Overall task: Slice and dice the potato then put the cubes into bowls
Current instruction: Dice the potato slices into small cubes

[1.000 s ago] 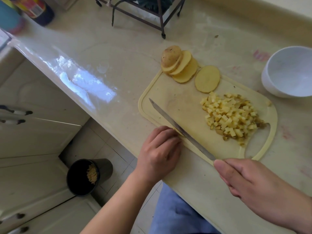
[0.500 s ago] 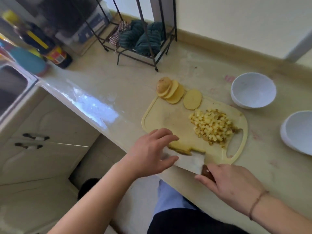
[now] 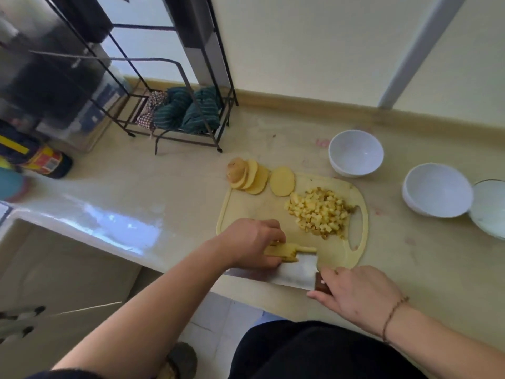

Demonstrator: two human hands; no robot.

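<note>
Head view: left hand [image 3: 251, 242] curled onto potato strips [image 3: 281, 251] at cutting board [image 3: 246, 212] near edge; right hand [image 3: 355, 294] grips knife [image 3: 296, 269] handle, blade against strips. Cube pile [image 3: 319, 213] mid-board. Slices [image 3: 254, 176] overhang far corner. Bowls [image 3: 355, 153] on worktop [image 3: 273, 132] beyond.

Bare surface [image 3: 169, 184] lies open left of the cutting board [image 3: 355, 247]; three white bowls [image 3: 355, 153] crowd its right, wire rack [image 3: 175, 105] behind.

White bowls [image 3: 355, 151], yellow cutting board [image 3: 246, 206]
</note>
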